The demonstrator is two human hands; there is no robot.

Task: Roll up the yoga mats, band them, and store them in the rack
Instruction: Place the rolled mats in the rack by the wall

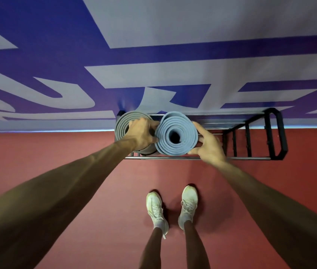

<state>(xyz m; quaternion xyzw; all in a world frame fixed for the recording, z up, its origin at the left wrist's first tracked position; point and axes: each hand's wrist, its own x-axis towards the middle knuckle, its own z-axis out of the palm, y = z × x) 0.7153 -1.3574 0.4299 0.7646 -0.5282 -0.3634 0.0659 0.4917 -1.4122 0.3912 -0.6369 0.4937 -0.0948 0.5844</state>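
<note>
you're looking down at a black rack (241, 158) set against the blue and grey wall (153, 55). two rolled mats stand upright at its left end: the grey mat (122, 125) outermost, the blue mat (181, 123) touching it. your left hand (143, 132) lies over the grey mat's top, fingers curled against the blue mat's left side. your right hand (210, 146) touches the blue mat's right side, fingers spread. your white shoes (154, 208) stand on the red floor (56, 148).
</note>
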